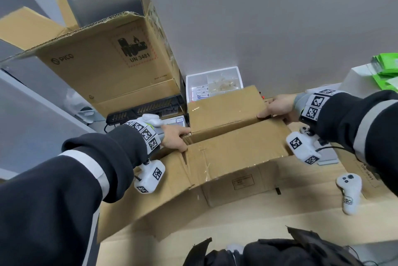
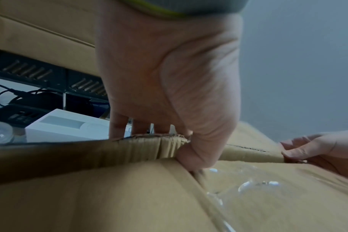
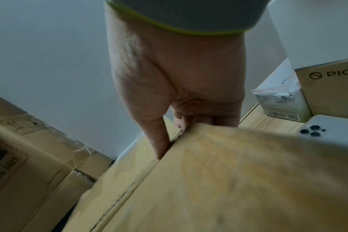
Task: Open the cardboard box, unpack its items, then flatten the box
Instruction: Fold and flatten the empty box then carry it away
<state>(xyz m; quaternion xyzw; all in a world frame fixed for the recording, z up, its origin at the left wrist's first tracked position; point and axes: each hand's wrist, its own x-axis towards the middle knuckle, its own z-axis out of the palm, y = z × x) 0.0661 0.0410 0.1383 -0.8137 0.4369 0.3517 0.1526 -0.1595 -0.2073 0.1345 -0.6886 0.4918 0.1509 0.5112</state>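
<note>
The brown cardboard box (image 1: 232, 142) lies in the middle on a flat cardboard sheet (image 1: 237, 224), its top flaps partly raised with clear tape along the seam. My left hand (image 1: 186, 139) grips the box's left end. In the left wrist view the thumb presses the near side and the fingers (image 2: 137, 127) hook over the torn corrugated edge of the box (image 2: 129, 196). My right hand (image 1: 263, 112) holds the right end. In the right wrist view its thumb (image 3: 159, 141) sits in the gap between two panels of the box (image 3: 228, 180) and the fingers curl behind the edge. The inside is hidden.
A large open PICO box (image 1: 112, 67) stands at the back left on a black device (image 1: 146, 110). A white compartment tray (image 1: 215, 84) sits behind the box. A white controller (image 1: 350, 192) lies front right, a phone (image 3: 332, 130) further right, green packets (image 1: 385, 71) at the far right.
</note>
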